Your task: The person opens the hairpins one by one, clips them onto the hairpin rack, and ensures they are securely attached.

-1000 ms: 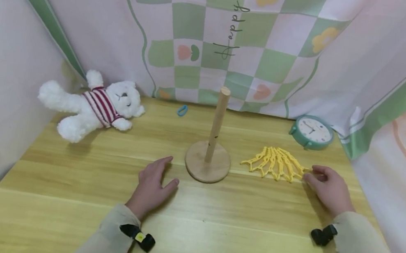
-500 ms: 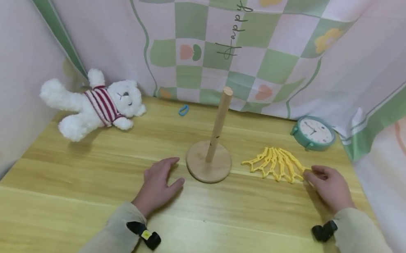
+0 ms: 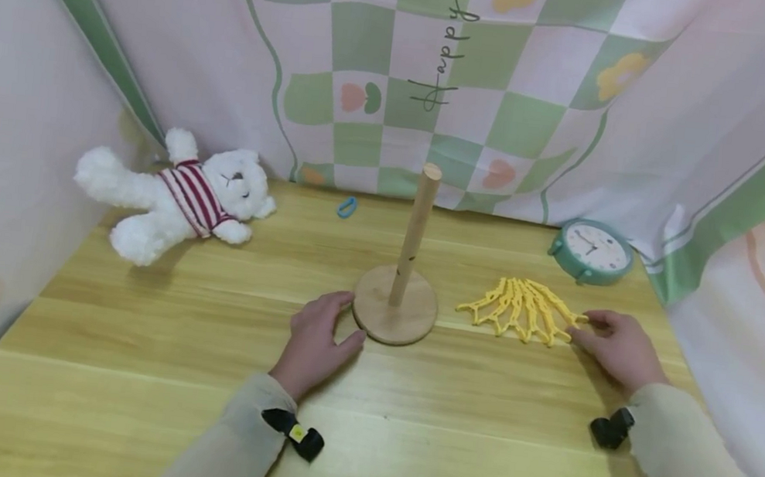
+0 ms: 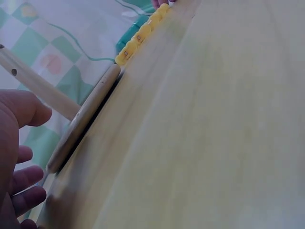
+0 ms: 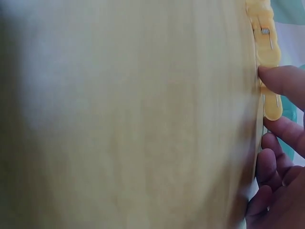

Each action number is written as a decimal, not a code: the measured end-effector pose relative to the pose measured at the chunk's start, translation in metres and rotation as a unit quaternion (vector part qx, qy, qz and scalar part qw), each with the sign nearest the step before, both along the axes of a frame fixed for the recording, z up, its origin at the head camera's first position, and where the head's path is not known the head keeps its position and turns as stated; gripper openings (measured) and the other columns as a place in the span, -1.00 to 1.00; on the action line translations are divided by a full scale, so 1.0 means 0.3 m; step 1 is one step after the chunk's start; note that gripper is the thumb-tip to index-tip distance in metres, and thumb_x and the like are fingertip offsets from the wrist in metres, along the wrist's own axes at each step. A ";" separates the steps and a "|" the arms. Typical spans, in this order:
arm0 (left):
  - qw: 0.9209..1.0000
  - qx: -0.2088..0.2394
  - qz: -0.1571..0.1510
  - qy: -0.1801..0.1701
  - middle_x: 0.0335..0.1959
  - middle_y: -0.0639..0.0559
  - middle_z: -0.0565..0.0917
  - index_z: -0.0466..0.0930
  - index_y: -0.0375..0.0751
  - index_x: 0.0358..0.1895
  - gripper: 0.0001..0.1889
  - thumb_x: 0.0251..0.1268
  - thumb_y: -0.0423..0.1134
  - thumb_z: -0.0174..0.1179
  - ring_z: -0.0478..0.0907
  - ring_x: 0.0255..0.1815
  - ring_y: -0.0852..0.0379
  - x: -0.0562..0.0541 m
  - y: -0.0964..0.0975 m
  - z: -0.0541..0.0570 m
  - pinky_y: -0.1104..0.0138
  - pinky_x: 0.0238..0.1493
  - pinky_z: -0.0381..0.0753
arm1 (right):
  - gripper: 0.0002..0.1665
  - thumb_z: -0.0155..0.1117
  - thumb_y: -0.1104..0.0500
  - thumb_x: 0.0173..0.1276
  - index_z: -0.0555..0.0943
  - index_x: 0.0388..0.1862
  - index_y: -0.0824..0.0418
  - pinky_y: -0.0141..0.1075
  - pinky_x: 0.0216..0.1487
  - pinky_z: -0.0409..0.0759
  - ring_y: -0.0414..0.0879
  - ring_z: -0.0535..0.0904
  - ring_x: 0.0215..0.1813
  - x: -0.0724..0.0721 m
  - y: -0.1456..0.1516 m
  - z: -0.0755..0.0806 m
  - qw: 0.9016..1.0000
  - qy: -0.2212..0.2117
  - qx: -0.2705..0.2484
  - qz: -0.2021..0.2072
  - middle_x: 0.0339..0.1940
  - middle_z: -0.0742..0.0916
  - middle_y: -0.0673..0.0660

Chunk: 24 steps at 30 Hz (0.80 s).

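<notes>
My left hand [image 3: 318, 344] is at the left edge of a round wooden base [image 3: 374, 319], its thumb and fingers spread apart around the rim. From this base a wooden post [image 3: 415, 234] stands upright. To the right lies a fan-shaped row of yellow plastic clothespins [image 3: 522, 308], whose metal springs show in the right wrist view. My right hand [image 3: 622, 353] pinches the endmost clothespin [image 5: 272, 106] between thumb and forefinger. The other fingers of that hand [image 5: 269, 167] are loosely bent near the tabletop.
A white plush bear [image 3: 172, 205] in a striped shirt lies at the back left. Behind the post is a small blue loop-shaped piece [image 3: 347, 207]. A green alarm clock [image 3: 591, 251] lies at the back right. Printed curtains [image 3: 347, 40] hang behind the wooden table [image 3: 134, 337].
My left hand has moved right and slightly forward to the rim of the wooden base. The right hand stays at the end of the clothespin row.
</notes>
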<state>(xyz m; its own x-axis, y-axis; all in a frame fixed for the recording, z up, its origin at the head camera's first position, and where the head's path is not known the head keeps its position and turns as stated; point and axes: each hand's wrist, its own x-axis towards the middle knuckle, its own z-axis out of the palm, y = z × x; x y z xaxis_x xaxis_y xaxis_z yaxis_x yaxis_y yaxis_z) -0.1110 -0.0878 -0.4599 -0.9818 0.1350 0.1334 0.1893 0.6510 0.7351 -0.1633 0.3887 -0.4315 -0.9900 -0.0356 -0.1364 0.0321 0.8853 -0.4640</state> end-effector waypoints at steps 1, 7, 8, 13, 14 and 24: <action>1.000 -0.002 0.005 -0.003 0.38 -0.07 0.48 0.41 -0.12 0.40 -0.33 0.26 0.02 0.32 0.35 0.38 -0.17 -0.004 0.005 0.001 -0.21 0.36 0.07 | -0.13 0.20 -0.23 0.46 0.40 0.31 0.53 0.29 0.11 0.35 0.46 0.45 0.16 -0.001 0.000 0.000 1.000 -0.004 0.001 0.000 0.18 0.53 0.58; 0.998 -0.021 0.036 -0.037 0.40 -0.05 0.46 0.36 -0.11 0.45 -0.24 0.23 0.10 0.34 0.38 0.35 -0.14 -0.025 0.034 0.004 -0.16 0.37 0.05 | -0.15 0.21 -0.23 0.45 0.43 0.29 0.51 0.28 0.08 0.38 0.46 0.49 0.13 -0.005 0.005 0.002 1.000 -0.006 0.009 0.003 0.14 0.58 0.58; 0.998 -0.027 0.038 -0.041 0.41 -0.05 0.46 0.35 -0.12 0.46 -0.22 0.23 0.13 0.34 0.38 0.35 -0.14 -0.027 0.038 0.004 -0.15 0.37 0.06 | -0.16 0.21 -0.23 0.45 0.44 0.28 0.50 0.28 0.07 0.39 0.46 0.50 0.11 -0.006 0.007 0.001 1.000 -0.004 0.009 0.003 0.12 0.59 0.57; 0.997 -0.050 0.044 -0.037 0.42 -0.06 0.44 0.33 -0.13 0.48 -0.16 0.19 0.20 0.35 0.39 0.33 -0.15 -0.040 0.055 -0.002 -0.13 0.32 0.13 | -0.15 0.22 -0.26 0.42 0.47 0.27 0.48 0.25 0.07 0.40 0.43 0.52 0.11 -0.010 0.014 0.002 1.000 -0.005 0.007 0.001 0.11 0.62 0.55; 0.997 -0.056 0.044 -0.034 0.42 -0.06 0.44 0.34 -0.13 0.47 -0.14 0.18 0.22 0.35 0.39 0.34 -0.14 -0.044 0.058 -0.004 -0.13 0.31 0.14 | -0.14 0.23 -0.27 0.42 0.47 0.27 0.47 0.25 0.07 0.40 0.43 0.52 0.12 -0.010 0.016 0.003 1.000 -0.006 0.006 0.000 0.12 0.62 0.55; 0.994 -0.093 0.048 -0.039 0.46 -0.07 0.39 0.30 -0.13 0.50 -0.04 0.09 0.30 0.39 0.38 0.35 -0.14 -0.067 0.073 0.005 -0.04 0.18 0.22 | -0.07 0.25 -0.31 0.38 0.45 0.27 0.49 0.25 0.05 0.40 0.43 0.51 0.11 0.002 0.034 0.017 1.000 -0.026 -0.006 -0.018 0.11 0.62 0.54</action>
<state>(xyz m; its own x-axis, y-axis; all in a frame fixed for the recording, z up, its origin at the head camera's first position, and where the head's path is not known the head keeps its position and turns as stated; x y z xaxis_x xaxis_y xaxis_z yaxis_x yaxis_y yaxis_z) -0.1310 -0.0658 -0.4584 -0.9978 0.0547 0.0385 0.0668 0.7894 0.6103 -0.1629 0.3989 -0.4264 -0.9824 -0.0028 -0.1868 0.0870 0.8780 -0.4707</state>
